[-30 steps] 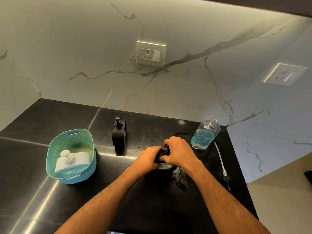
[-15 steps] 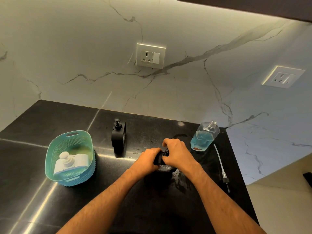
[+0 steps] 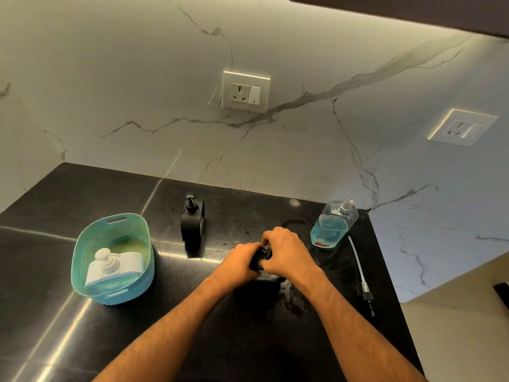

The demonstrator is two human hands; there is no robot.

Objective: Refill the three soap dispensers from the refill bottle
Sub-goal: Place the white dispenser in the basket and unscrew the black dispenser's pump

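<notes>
Both my left hand (image 3: 239, 261) and right hand (image 3: 286, 252) grip a black dispenser (image 3: 263, 264); clear bottle (image 3: 332, 226) stands uncapped, so refilling looks unfinished.
</notes>
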